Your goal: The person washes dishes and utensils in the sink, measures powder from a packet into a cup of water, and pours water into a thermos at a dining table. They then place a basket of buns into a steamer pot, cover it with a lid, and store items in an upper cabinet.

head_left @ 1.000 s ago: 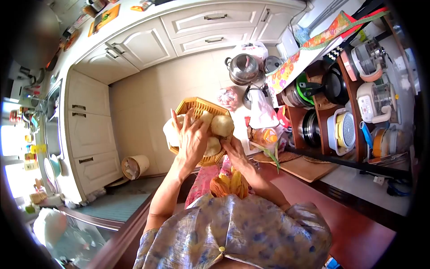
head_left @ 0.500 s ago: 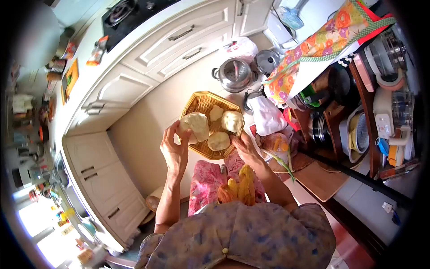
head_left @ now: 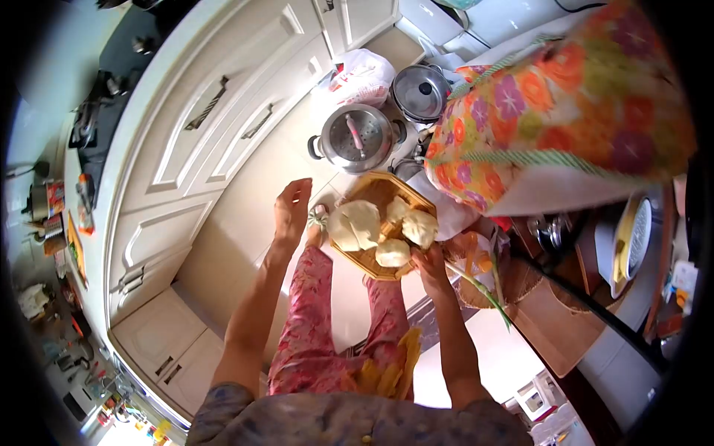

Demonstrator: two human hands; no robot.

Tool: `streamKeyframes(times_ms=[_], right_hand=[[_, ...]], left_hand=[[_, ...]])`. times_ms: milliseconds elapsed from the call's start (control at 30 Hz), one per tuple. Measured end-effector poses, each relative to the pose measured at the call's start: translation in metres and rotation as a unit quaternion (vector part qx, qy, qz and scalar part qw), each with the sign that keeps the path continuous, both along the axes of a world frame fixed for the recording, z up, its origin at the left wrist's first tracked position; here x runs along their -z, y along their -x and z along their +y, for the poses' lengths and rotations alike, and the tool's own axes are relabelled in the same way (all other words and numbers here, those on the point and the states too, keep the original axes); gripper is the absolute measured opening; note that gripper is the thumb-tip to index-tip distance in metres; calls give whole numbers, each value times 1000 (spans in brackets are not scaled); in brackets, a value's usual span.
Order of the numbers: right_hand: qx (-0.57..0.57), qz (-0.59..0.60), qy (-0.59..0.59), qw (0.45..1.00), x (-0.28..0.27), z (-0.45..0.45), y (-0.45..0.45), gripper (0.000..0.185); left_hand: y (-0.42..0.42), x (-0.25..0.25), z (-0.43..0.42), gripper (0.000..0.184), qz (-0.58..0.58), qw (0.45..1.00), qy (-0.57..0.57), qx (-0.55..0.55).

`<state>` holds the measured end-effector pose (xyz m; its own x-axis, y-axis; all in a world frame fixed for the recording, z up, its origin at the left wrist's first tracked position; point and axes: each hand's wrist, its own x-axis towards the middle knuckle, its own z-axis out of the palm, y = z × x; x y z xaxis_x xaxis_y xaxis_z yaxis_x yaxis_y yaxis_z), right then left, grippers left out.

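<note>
My right hand (head_left: 431, 269) grips the near right rim of an octagonal wicker basket (head_left: 361, 260), holding it up and tilted. Inside lie a large, flat, pale bread piece (head_left: 355, 225) on the left, a rounded bread (head_left: 419, 228) on the right, a small bread (head_left: 393, 253) near the front rim and a small pale piece (head_left: 398, 209) at the back. The breads may be steamed or raw dough; I cannot tell. Left of the basket, my left hand (head_left: 292, 212) hangs in the air, apart from it, loosely curled with nothing visible in it.
A steel pot (head_left: 357, 137) with a lid stands on the floor ahead, beside a second lidded pot (head_left: 420, 93) and a white plastic bag (head_left: 364, 78). A flowered cloth (head_left: 550, 111) hangs at right over the shelves. White cabinets (head_left: 216, 104) line the left.
My left hand has let go of the large flat bread, which now rests in the basket, and moved away left. The view has swung, and my legs and foot show more.
</note>
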<state>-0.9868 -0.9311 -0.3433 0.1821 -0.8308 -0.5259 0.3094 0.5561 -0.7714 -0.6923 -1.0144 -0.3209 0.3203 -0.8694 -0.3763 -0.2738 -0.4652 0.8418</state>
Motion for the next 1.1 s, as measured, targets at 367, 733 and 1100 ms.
streamKeyframes(times_ms=[367, 733, 1100], right_hand=[[126, 77, -128, 981, 113, 13, 33, 30], [170, 60, -191, 965, 173, 0, 2, 34], [192, 45, -152, 969, 281, -117, -97, 37]], left_hand=[[39, 235, -152, 26, 359, 910, -199, -59], [-10, 167, -153, 22, 286, 945, -152, -50], [-109, 72, -84, 17, 198, 969, -93, -113]])
